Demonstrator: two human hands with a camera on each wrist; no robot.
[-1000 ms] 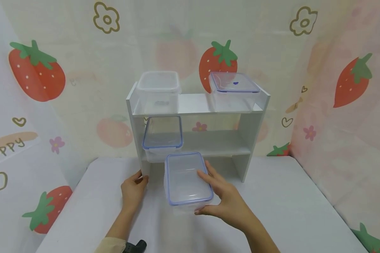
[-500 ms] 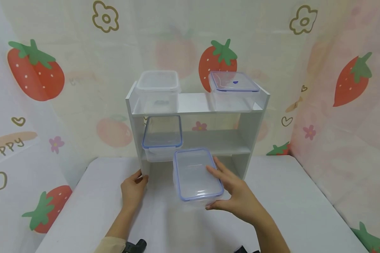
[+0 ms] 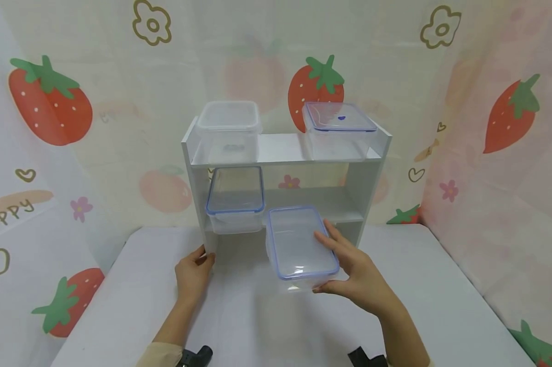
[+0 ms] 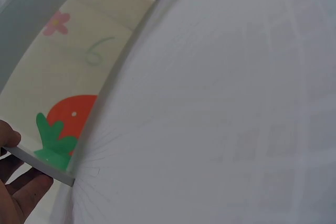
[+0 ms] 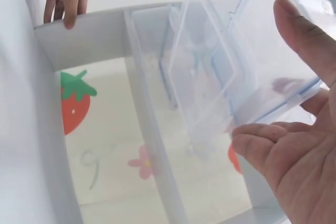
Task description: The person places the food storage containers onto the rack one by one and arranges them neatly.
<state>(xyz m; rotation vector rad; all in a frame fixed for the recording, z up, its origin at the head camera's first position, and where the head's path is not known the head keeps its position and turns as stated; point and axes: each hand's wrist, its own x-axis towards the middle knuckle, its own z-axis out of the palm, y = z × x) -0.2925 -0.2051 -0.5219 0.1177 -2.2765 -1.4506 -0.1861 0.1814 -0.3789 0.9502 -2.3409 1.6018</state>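
Observation:
My right hand (image 3: pixel 360 275) grips a clear food container with a blue-rimmed lid (image 3: pixel 301 242) by its right side, thumb near the front corner and fingers along the lid edge. The container hangs tilted in front of the white shelf (image 3: pixel 312 199), above the table. In the right wrist view the thumb and fingers (image 5: pixel 257 142) hold the clear container (image 5: pixel 210 77) from the side. My left hand (image 3: pixel 194 275) pinches the lower front edge of the shelf's left side panel. The left wrist view shows thumb and fingers (image 4: pixel 31 195) on either side of that panel edge (image 4: pixel 50 170).
A container with a frosted lid (image 3: pixel 228 132) stands on the top shelf's left, a blue-rimmed one (image 3: pixel 340 131) on its right. Another blue-rimmed container (image 3: pixel 236 199) sits at the middle shelf's left and juts forward. A white cloth covers the table (image 3: pixel 423 295).
My right hand has carried the container to the right and slightly up, toward the front of the middle shelf's right half. The left hand stays on the side panel.

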